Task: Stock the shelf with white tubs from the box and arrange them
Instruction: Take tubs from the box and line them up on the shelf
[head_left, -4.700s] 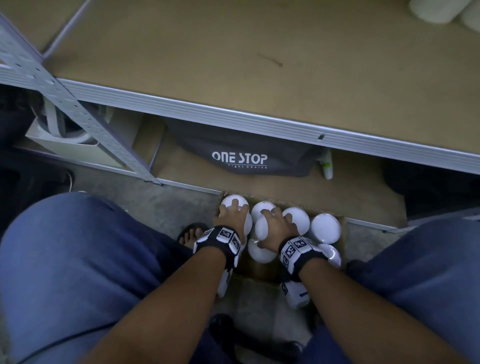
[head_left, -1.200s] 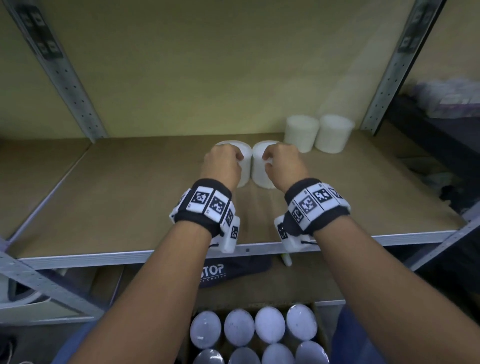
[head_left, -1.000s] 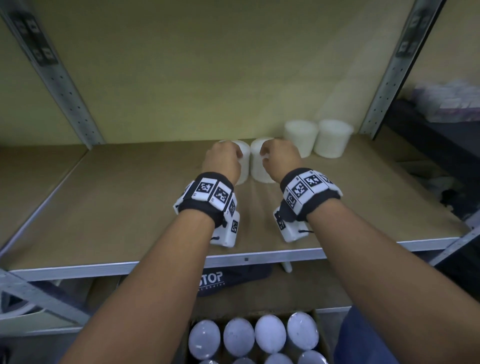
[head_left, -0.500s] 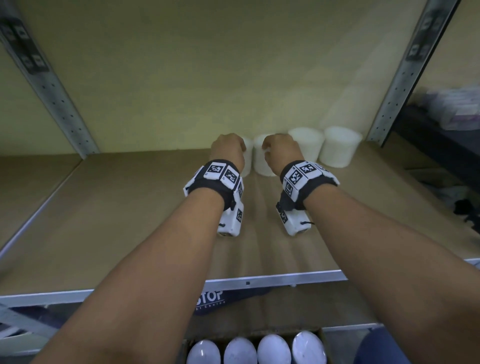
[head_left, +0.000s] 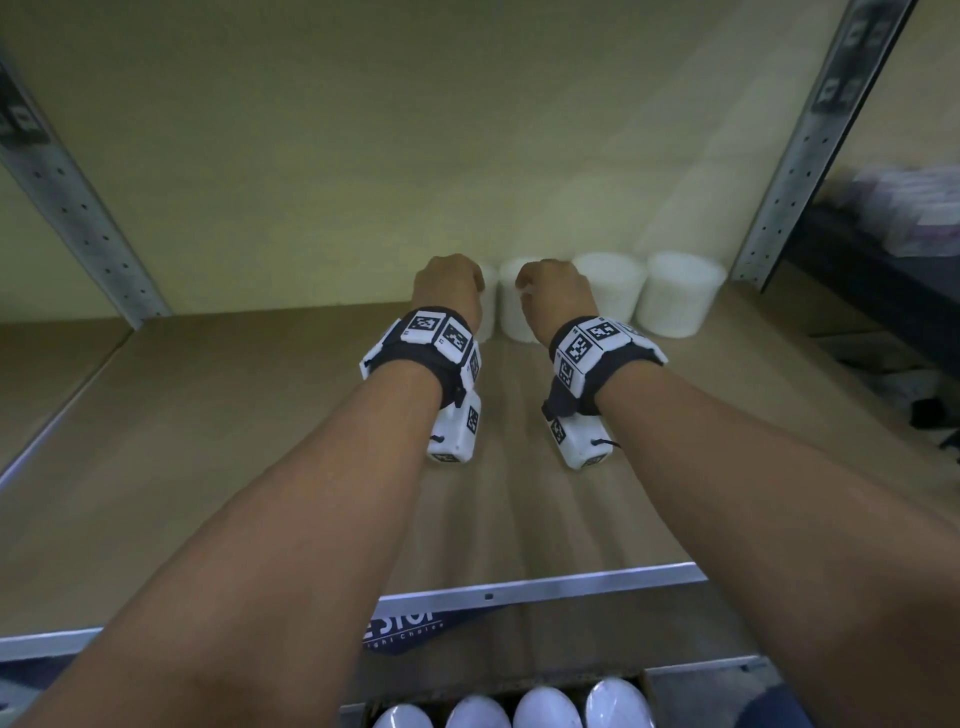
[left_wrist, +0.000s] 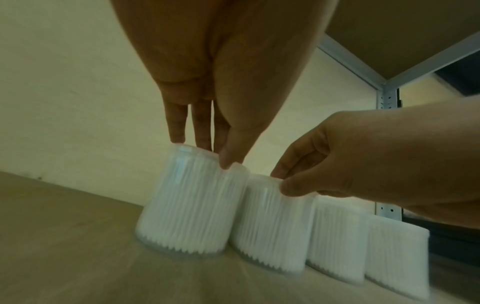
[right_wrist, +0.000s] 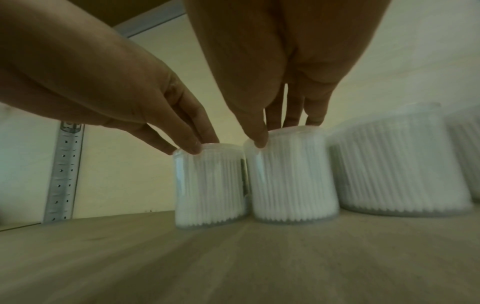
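Observation:
Four white tubs stand in a row at the back of the shelf board (head_left: 208, 441), against the wall. My left hand (left_wrist: 205, 152) pinches the top rim of the leftmost tub (left_wrist: 192, 197) with fingertips and thumb. My right hand (right_wrist: 285, 129) holds the second tub (right_wrist: 291, 176) the same way. Both held tubs rest upright on the board, touching each other. The third tub (head_left: 608, 286) and the fourth tub (head_left: 675, 293) stand free to the right. In the head view my hands hide most of the two held tubs. The box (head_left: 644, 686) on the floor below holds several more white tubs (head_left: 545, 712).
Perforated metal uprights (head_left: 78, 208) (head_left: 810, 130) frame the bay. The board runs bare to the left of the row and in front of it. A dark bag (head_left: 405, 629) with white lettering lies on the lower shelf. A dark neighbouring rack (head_left: 883, 260) stands to the right.
Both hands took tubs from the box and brought them onto the shelf. Over the last second they moved the two tubs back to the wall, in line with the two tubs at right.

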